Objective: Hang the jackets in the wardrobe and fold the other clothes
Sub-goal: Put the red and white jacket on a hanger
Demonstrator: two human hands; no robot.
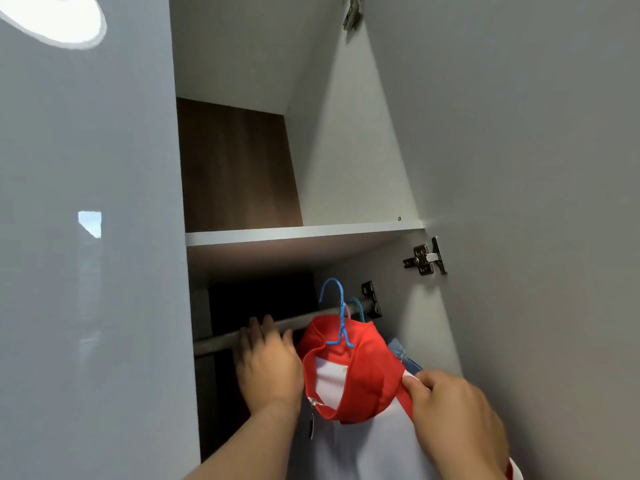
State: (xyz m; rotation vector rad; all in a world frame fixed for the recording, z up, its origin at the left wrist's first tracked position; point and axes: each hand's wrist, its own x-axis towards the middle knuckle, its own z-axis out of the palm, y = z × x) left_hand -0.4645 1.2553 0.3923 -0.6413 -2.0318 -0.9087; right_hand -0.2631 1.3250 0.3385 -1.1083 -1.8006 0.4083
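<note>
A white jacket with a red collar (360, 375) sits on a blue hanger (337, 313), whose hook is level with the dark wardrobe rail (294, 322); whether the hook rests on the rail I cannot tell. My right hand (453, 417) pinches the jacket's red shoulder edge. My left hand (268, 362) is beside the collar, its fingers reaching up against the rail. Behind the jacket a teal hanger (358, 306) hangs on the rail with a blue denim garment (403, 355), mostly hidden.
A white shelf (304, 233) spans the wardrobe just above the rail. The open door (536, 202) with metal hinges (426, 259) stands on the right, a glossy grey panel (86, 237) on the left. The rail's left part is bare.
</note>
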